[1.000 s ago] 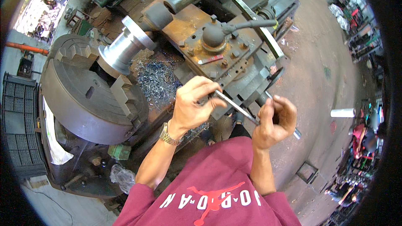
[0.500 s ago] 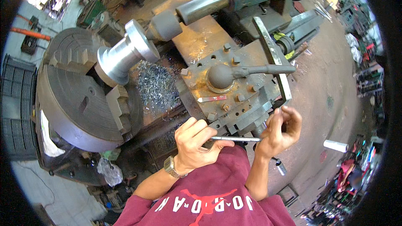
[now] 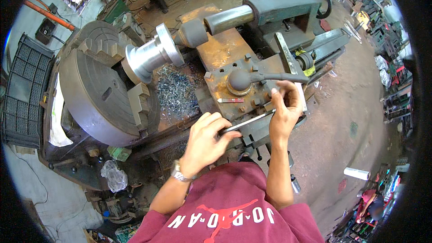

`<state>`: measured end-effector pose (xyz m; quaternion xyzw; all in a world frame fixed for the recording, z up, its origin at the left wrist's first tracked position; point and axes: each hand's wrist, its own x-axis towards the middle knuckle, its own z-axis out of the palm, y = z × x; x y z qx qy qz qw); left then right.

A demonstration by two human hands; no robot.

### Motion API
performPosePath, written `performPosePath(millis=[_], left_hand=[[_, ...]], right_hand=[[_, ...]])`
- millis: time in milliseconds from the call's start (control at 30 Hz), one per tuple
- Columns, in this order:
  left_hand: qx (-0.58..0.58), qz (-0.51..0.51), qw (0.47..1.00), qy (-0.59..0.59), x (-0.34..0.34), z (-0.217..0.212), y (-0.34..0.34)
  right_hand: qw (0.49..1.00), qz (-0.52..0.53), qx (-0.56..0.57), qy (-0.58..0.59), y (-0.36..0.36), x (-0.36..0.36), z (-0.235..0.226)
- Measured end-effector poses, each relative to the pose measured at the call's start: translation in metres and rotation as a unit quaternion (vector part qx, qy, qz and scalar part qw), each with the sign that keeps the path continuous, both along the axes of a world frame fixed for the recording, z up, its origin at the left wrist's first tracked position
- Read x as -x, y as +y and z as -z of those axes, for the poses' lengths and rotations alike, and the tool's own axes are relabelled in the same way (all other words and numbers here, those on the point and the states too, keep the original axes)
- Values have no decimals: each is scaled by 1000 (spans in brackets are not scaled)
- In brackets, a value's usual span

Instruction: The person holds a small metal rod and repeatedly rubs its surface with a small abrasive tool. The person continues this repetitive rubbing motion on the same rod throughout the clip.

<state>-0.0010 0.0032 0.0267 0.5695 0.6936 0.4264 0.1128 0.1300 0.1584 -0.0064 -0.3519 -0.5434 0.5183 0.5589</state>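
A thin grey metal bar (image 3: 249, 120) slants up from my left hand to my right. My left hand (image 3: 204, 139) is closed on its near end, with the thumb and bent fingers around it. The bar's far end meets my right hand (image 3: 286, 114), whose fingers curl toward the raised thumb; part of that grip is hidden. Both hands are over the front of a lathe's tool post (image 3: 220, 83). Behind them, the ball-ended clamp lever (image 3: 240, 81) rises from the post. A small red-and-silver tool bit (image 3: 230, 101) lies on top.
At left, the big lathe chuck (image 3: 96, 99) grips a shiny flanged metal workpiece (image 3: 148, 58), its other end against the tailstock centre (image 3: 191, 33). Metal shavings (image 3: 177, 91) heap below it. A plastic bag (image 3: 113, 175) hangs at lower left. A white roll (image 3: 357, 173) lies on the floor at right.
Both hands have moved up and forward over the tool post with the bar, which now tilts up to the right. The head view has shifted, showing more of the far floor.
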Motion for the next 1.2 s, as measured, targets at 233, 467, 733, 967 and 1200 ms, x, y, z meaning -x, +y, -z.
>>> performPosePath(millis=[233, 467, 733, 967, 1200], left_hand=[[-22, 109, 993, -33, 25, -11, -11], [-59, 187, 976, -91, 28, 6, 8], [-69, 252, 964, -56, 45, 19, 12], [-122, 305, 945, 16, 59, 25, 20], [-105, 263, 959, -26, 48, 33, 17]], right_hand=[[997, -61, 33, -25, -30, -37, -43], [995, 1, 9, -103, -88, -55, -55], [995, 75, 13, -67, -148, -49, -45], [990, 139, 8, -33, -179, -34, -28], [944, 322, 48, 61, -85, -37, -6]])
